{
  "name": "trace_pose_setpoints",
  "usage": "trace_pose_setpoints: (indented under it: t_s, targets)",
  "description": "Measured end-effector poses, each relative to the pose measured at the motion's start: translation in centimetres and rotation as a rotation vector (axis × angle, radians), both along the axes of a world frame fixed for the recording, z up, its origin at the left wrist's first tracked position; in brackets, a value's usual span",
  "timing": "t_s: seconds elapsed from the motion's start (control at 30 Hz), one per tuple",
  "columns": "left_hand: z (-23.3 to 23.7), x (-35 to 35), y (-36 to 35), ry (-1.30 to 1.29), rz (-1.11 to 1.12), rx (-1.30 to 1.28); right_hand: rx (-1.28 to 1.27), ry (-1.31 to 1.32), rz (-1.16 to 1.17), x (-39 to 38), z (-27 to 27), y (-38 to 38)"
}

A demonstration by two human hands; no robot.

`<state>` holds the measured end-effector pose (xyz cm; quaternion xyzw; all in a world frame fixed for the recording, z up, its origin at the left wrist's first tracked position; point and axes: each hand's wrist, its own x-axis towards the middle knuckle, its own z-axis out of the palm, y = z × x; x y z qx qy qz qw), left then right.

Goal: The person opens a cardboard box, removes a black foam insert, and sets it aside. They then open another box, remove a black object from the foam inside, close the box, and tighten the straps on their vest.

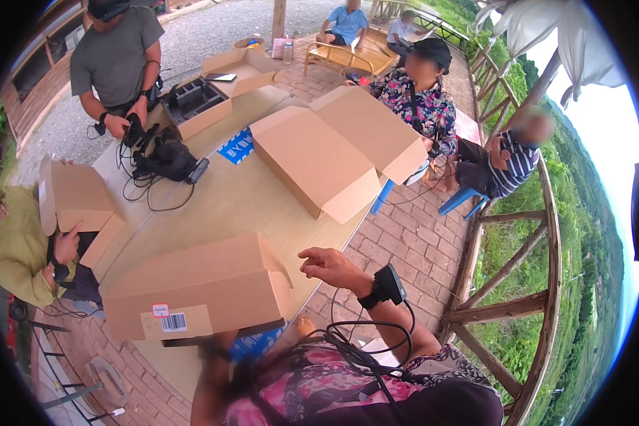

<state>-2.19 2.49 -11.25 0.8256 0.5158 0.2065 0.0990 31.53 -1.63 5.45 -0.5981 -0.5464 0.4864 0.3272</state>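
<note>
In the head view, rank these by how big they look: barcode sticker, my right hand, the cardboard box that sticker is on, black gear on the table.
1. Cardboard box
2. Black gear
3. Right hand
4. Barcode sticker

Before me, the pale counter [195, 227] bears a barcoded box [213, 284] at my edge, large open cardboard [319, 160] across from me, tangled black straps and cables [167, 160], a blue-and-white printed strip [236, 147], and a box with a black insert [192, 106].
</note>
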Motion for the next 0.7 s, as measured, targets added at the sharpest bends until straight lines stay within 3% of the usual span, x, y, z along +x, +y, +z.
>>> trace_pose_setpoints:
  t_s: [0.7]
  targets:
    - [2.4,2.7,-0.8,-0.103,-0.114,-0.01,0.052,0.027,-0.048,-0.1,-1.0,-0.1]
